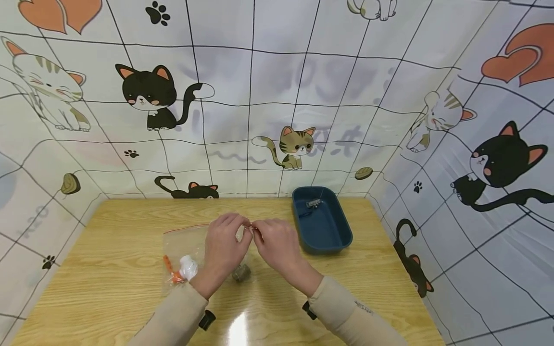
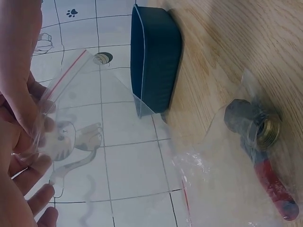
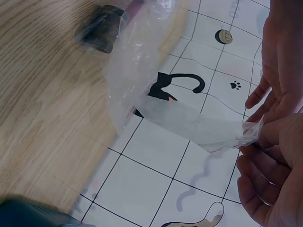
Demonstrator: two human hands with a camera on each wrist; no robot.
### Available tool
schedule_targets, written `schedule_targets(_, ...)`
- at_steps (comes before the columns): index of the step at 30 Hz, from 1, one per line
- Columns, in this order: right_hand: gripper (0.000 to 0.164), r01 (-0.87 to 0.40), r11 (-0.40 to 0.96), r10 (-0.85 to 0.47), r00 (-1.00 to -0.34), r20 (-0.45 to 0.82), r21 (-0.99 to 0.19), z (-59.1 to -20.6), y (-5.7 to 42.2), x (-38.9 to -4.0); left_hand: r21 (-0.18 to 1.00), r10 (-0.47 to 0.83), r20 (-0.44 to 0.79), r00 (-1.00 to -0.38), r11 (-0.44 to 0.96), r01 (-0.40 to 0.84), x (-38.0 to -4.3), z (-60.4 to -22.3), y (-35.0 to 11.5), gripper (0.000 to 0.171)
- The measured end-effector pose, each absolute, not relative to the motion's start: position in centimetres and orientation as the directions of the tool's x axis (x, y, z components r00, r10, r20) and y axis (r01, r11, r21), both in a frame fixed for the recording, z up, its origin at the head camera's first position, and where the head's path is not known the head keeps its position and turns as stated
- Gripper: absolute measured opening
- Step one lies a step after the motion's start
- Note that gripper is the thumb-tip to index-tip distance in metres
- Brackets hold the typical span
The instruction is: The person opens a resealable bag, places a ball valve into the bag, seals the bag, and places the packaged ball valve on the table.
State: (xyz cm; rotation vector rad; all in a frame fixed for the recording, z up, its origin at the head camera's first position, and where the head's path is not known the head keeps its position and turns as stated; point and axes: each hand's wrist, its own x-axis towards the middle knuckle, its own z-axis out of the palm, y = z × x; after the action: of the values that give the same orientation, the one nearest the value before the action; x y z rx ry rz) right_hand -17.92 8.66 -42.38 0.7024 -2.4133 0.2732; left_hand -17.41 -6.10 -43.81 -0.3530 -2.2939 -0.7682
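Observation:
My left hand (image 1: 227, 242) and right hand (image 1: 275, 242) meet above the middle of the table, fingertips nearly together. Both pinch a clear zip-lock bag (image 2: 78, 92) at its top, where a red seal line shows; its film hangs down between the hands and the tabletop. Beneath the hands lies a valve (image 2: 251, 123) with a brass threaded end and a red handle, wrapped in clear plastic. Left of my left hand, a second zip-lock bag (image 1: 183, 242) lies on the table, with an orange piece (image 1: 176, 277) and a white piece (image 1: 188, 267) inside.
A dark blue bin (image 1: 325, 240) stands at the back right of the wooden table (image 1: 108, 269), just beyond my right hand, with a small metallic item (image 1: 313, 203) inside. A cat-print sheet (image 1: 242, 120) rises behind the table and along its sides.

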Motion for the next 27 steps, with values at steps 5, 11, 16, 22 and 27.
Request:
schedule_targets(5,0.009,-0.519,0.855,-0.417,-0.702,0.577,-0.013,-42.4,8.9,-18.0,0.460,0.025,0.662,-0.749,0.775,0.433,-17.4,-43.7,-6.1,0.011)
schedule_targets(11,0.013,-0.489,0.872,-0.409,-0.740,0.534,-0.009,-42.2,9.6,-18.0,0.480,0.014,0.661,-0.750,0.761,0.437,-17.5,-43.5,-6.2,0.013)
schedule_targets(16,0.013,-0.472,0.882,-0.399,-0.759,0.514,-0.011,-42.1,10.3,-18.0,0.488,0.018,0.653,-0.757,0.754,0.439,-17.6,-43.4,-6.3,0.014)
schedule_targets(22,0.016,-0.460,0.888,-0.392,-0.783,0.482,-0.024,-42.2,11.0,-18.0,0.493,0.026,0.643,-0.765,0.751,0.440,-17.6,-43.5,-6.3,0.017)
schedule_targets(27,0.021,-0.487,0.874,-0.415,-0.737,0.534,0.007,-42.6,11.7,-17.9,0.487,0.039,0.636,-0.771,0.754,0.440,-17.6,-43.5,-6.4,0.022)
